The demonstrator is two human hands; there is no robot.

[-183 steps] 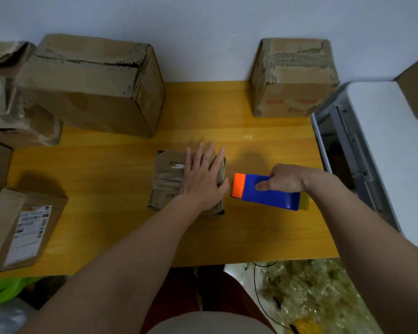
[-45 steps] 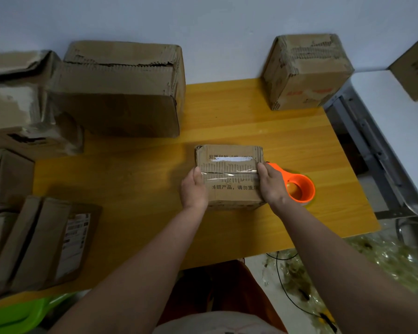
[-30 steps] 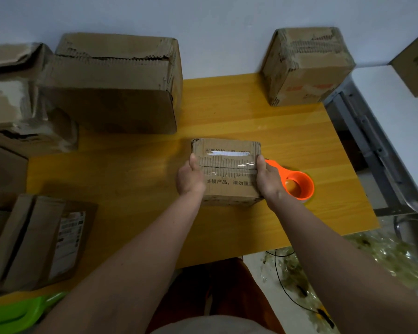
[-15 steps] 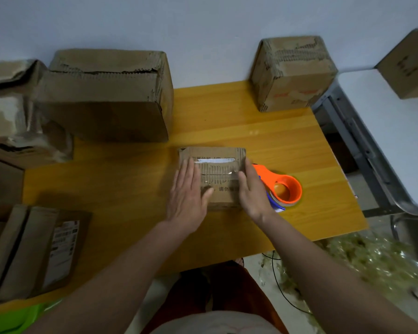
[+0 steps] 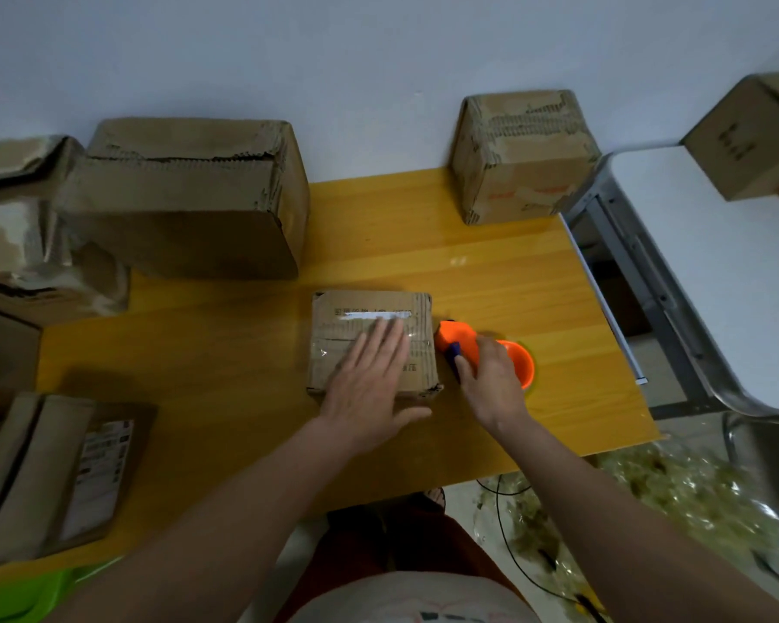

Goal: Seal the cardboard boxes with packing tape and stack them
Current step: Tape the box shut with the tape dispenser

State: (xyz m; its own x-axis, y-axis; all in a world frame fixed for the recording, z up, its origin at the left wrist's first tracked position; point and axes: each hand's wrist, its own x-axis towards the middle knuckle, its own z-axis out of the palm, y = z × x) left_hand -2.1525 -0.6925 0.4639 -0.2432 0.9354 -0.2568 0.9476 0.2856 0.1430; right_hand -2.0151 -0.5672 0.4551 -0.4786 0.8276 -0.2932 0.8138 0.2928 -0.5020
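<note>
Yellow wood forms the table, which is set against a pale wall. Near its middle a small cardboard box is placed, with clear tape seen across its top. The left hand is laid flat on that top, fingers straight and spread slightly, the thumb reaching past the near edge of the box. Just right of the box, an orange and blue tape dispenser is rested on the table; it is gripped by the right hand, whose fingers are curled over its handle.

At the far left of the table a large worn box is stood against the wall, with crumpled boxes beside it at the left edge. At the far right corner a medium box is set, torn along its top. Flattened cartons with a printed label are laid at the near left. To the right, a white table with a metal frame is seen, carrying another box. Crumpled clear plastic is heaped on the floor below.
</note>
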